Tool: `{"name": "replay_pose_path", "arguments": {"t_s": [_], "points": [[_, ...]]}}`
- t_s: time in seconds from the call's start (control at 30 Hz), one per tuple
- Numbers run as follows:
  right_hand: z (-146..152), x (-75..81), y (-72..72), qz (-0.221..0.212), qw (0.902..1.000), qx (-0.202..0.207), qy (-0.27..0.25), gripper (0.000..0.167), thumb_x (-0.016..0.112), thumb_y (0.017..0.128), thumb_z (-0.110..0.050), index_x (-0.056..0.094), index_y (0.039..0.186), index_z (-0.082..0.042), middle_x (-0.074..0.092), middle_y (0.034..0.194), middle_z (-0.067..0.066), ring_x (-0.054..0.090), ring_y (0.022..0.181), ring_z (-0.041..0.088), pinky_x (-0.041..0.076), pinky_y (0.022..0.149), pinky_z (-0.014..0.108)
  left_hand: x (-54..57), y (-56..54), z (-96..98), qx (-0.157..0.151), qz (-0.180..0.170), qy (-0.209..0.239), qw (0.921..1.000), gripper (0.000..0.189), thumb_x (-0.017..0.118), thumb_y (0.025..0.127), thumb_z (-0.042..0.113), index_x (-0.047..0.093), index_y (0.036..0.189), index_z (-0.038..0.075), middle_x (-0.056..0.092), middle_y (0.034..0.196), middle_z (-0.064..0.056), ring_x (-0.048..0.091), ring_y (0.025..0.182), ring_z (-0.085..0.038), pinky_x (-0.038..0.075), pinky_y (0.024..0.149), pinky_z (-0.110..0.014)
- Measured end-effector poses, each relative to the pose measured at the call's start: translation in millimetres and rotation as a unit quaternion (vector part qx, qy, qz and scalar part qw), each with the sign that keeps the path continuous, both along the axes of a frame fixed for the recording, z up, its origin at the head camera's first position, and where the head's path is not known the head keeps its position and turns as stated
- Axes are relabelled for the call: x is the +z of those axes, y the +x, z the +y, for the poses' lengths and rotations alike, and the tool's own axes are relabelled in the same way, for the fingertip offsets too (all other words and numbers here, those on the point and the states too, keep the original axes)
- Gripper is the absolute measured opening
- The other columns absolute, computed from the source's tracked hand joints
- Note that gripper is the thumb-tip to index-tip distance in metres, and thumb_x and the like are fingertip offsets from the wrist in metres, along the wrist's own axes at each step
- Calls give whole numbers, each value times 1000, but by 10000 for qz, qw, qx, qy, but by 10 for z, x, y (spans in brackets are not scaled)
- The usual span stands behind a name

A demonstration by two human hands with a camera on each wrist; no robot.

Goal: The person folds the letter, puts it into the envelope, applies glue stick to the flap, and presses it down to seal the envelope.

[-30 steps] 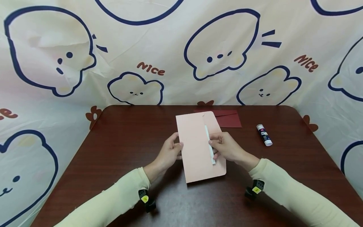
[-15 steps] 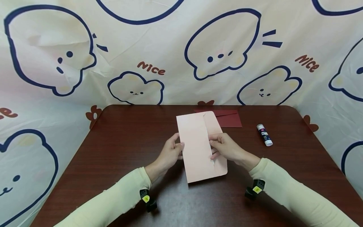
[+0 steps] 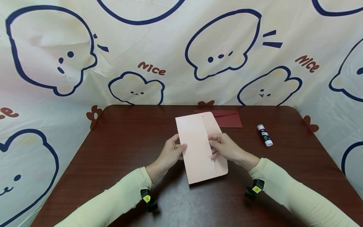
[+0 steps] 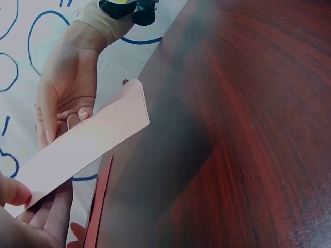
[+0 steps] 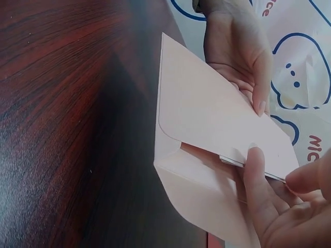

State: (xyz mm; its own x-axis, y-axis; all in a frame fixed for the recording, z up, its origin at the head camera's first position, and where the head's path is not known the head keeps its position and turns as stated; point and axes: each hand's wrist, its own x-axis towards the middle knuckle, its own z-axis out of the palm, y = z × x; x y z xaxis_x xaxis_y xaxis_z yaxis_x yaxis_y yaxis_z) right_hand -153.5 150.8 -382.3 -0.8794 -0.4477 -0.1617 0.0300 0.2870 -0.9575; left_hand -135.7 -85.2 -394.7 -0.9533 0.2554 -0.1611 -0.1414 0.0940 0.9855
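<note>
Above a brown table [image 3: 127, 126], pink envelope [image 3: 196, 154], left hand [image 3: 168, 153] pinching one side; right hand [image 3: 227, 147] pinching the opening.

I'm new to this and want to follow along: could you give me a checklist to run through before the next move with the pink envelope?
1. Pink envelope held securely: ok, the left hand grips its left side.
2. Flap open: ok, it is folded out.
3. Paper wholly inside: not ok, a white edge shows at the opening.
4. Right hand clear of the opening: not ok, it is right there.
5. Nothing bunched up inside: cannot tell, the front hides it.
6. Glue stick nearby: ok, it lies on the table, to the right.
</note>
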Motion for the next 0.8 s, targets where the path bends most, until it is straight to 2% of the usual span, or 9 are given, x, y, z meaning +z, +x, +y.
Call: {"name": "replay_pose_path", "arguments": {"t_s": [0.13,0.23,0.37,0.47,0.57,0.8], "points": [[8,9,12,210,9995,16,226,37,47,105,-6,51,134,17,73,100,26,67,64,9,60,62,27,-24,11,-1,192,-98,-120,9997,52,52,102,6,37,152,1,76,105,-23,74,81,-16,62,76,-41],[17,31,25,499,9976,-5,477,38,51,104,-11,56,133,15,75,95,23,68,65,13,58,59,28,-54,8,-8,357,-155,-120,9992,47,54,101,6,44,147,2,76,104,-22,74,78,-15,62,74,-39],[22,81,43,924,9937,-114,621,39,55,103,-12,57,133,13,75,98,24,72,74,21,57,59,29,-65,-9,-18,538,-59,-42,9985,42,55,100,5,50,141,3,76,103,-22,73,77,-15,62,72,-39],[15,124,53,1129,9918,-218,563,36,55,103,-11,60,131,11,74,106,26,75,84,26,59,62,30,-58,-31,-24,696,10,70,9975,40,57,98,3,52,137,3,76,102,-22,73,75,-14,61,69,-36],[7,159,68,1193,9911,-283,528,34,56,103,-12,62,129,9,74,112,25,76,86,27,61,66,29,-48,-54,-33,866,-10,232,9960,38,59,96,2,54,133,2,76,99,-20,72,74,-13,60,66,-32],[21,191,118,1309,9905,-354,209,27,58,102,-10,66,120,7,74,110,25,75,87,24,61,70,28,-2,-114,-74,1171,-90,491,9919,31,57,96,3,55,127,1,75,90,-8,72,74,-11,59,66,-29]]}}
